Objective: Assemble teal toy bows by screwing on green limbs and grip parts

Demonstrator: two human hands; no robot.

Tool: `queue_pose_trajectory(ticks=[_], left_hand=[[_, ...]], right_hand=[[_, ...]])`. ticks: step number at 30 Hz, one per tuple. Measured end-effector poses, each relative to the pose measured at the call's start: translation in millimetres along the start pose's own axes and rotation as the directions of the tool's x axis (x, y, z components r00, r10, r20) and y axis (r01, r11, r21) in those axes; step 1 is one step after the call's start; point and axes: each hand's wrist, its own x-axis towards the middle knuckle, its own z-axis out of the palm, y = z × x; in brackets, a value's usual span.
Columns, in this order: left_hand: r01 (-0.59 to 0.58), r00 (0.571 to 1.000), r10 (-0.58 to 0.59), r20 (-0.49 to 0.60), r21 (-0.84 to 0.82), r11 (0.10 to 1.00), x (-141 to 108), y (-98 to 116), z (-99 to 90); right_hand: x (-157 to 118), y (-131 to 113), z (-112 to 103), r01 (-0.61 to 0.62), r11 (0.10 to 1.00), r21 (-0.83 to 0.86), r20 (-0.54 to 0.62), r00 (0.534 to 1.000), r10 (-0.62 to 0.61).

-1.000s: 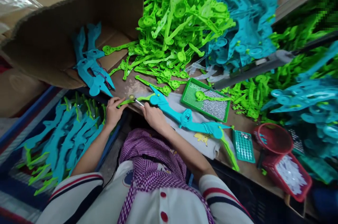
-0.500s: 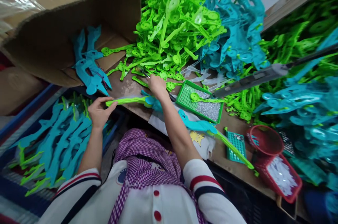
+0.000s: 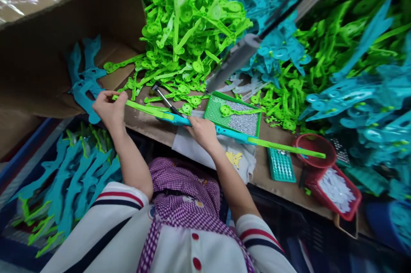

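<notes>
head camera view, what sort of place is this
Probably a hand-assembly workbench in a plastics workshop: a heap of loose lime-green plastic arms, a green tray holding tiny silvery metal pieces, and a joined blue-and-green plastic piece held over the bench.

Over the front of the desk point(image 3: 139, 124) stretches the assembly point(image 3: 236, 136), left hand point(image 3: 111, 108) at its left end, right hand point(image 3: 204, 133) near its middle! Right behind, the tray point(image 3: 213, 112), a strip point(image 3: 242, 111) lying across it; farther back, the heap point(image 3: 192, 28). Carton point(image 3: 122, 11) left, crate point(image 3: 41, 133) before it; bowl point(image 3: 321, 139) right, bin point(image 3: 313, 181) before that.
</notes>
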Motion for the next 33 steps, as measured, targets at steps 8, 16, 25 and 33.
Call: queue_pose_trajectory(ticks=[8, 16, 25, 33], left_hand=[[-0.485, 0.853, 0.502, -0.147, 0.137, 0.864, -55, 16, -4.4], [-0.876, 0.226, 0.492, 0.841, -0.045, 0.480, -102, 13, 48.9], [-0.900, 0.204, 0.532, 0.822, -0.057, 0.433, -89, 6, 53.2], [-0.873, 0.276, 0.523, 0.806, -0.018, 0.488, -94, 12, 54.6]], right_hand=[[5, 2, -7, 0.041, 0.999, 0.023, -0.011, 0.999, -0.040], [-12, 5, -10, 0.135, 0.985, 0.104, -0.150, 0.982, -0.119], [-87, 106, 32, 0.001, 0.964, 0.267, -0.494, 0.859, 0.136], [-72, 114, 47, 0.042, 0.969, 0.242, -0.593, 0.797, 0.113]])
